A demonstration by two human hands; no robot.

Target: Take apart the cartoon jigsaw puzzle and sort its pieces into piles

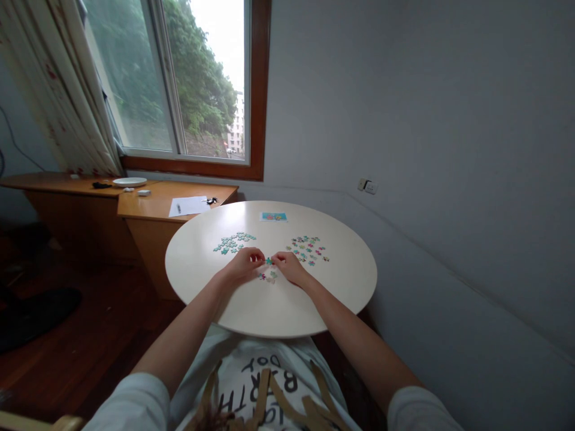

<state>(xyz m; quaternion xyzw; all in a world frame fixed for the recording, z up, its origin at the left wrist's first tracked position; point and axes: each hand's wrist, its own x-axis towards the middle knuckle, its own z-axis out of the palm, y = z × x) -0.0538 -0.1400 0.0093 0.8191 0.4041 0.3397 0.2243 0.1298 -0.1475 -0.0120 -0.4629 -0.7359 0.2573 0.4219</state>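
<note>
A small green jigsaw puzzle piece (268, 261) is between my two hands over the white table. My left hand (247, 262) has curled fingers, with the tips pinched at the piece's left side. My right hand (290, 266) pinches it from the right, thumb and fingers close together. Just below the hands lie a few loose pieces, among them a pink-purple piece (263, 276) and a pale green piece (273, 274). A group of teal pieces (231, 243) is spread beyond my left hand. Mixed-colour pieces (309, 248) are scattered beyond my right hand.
A small blue picture card (274, 216) lies at the far side of the round white table (341, 287). Behind on the left, a wooden desk (157, 206) holds a paper sheet (186, 206), keys (211, 201) and a white plate (130, 181). A wall stands close on the right.
</note>
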